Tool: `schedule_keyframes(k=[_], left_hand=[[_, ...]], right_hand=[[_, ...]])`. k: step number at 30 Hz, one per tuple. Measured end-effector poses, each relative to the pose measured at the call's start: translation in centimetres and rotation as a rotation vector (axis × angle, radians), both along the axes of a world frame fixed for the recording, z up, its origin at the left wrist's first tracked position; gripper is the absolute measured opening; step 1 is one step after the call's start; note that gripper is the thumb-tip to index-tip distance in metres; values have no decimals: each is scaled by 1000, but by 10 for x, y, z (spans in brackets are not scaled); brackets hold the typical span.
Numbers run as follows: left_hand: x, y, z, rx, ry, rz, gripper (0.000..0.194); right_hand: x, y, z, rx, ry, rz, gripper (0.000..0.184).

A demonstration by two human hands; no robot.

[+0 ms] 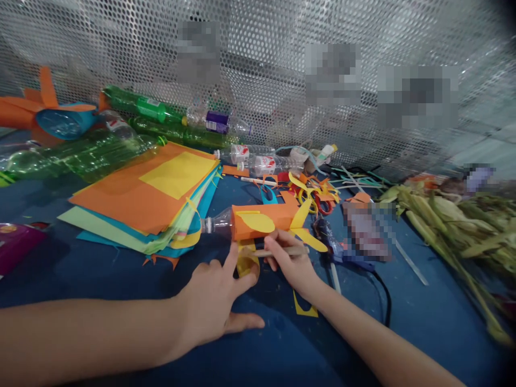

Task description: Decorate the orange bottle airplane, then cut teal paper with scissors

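A clear plastic bottle (pixel 221 223) wrapped in orange paper (pixel 278 215) lies on its side, its capped neck to the left. Yellow paper wings (pixel 255 221) and yellow tail pieces (pixel 302 214) are on it, and curved yellow strips (pixel 187 239) sit at the cap. My right hand (pixel 288 260) grips a slim pale pen (pixel 286 251), its tip over the lower yellow wing (pixel 246 263). My left hand (pixel 221 290) has its fingers spread, with fingertips against that wing and near the orange wrap. The thumb is stretched out over the blue table.
A stack of coloured paper (pixel 129 199) lies at left, green bottles (pixel 84 156) behind it. Scissors (pixel 268 194), paper scraps (pixel 322 188) and a blue glue gun (pixel 332 242) with a black cord are to the right. Corn husks (pixel 435 215) lie far right, before a perforated metal wall (pixel 262 54).
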State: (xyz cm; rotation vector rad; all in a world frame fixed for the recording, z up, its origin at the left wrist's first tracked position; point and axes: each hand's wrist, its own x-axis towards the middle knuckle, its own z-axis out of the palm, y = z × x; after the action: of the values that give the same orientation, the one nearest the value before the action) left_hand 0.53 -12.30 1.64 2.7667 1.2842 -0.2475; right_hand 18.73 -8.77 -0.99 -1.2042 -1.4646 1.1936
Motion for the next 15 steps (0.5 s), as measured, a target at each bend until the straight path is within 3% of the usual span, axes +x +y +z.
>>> schedule_keyframes(k=[3, 15], left_hand=[[-2, -3, -4, 37, -7, -18, 71], [-1, -6, -11, 71, 10, -48, 74]], right_hand=[[2, -1, 1, 31, -38, 46, 25], [2, -1, -5, 37, -91, -4, 27]])
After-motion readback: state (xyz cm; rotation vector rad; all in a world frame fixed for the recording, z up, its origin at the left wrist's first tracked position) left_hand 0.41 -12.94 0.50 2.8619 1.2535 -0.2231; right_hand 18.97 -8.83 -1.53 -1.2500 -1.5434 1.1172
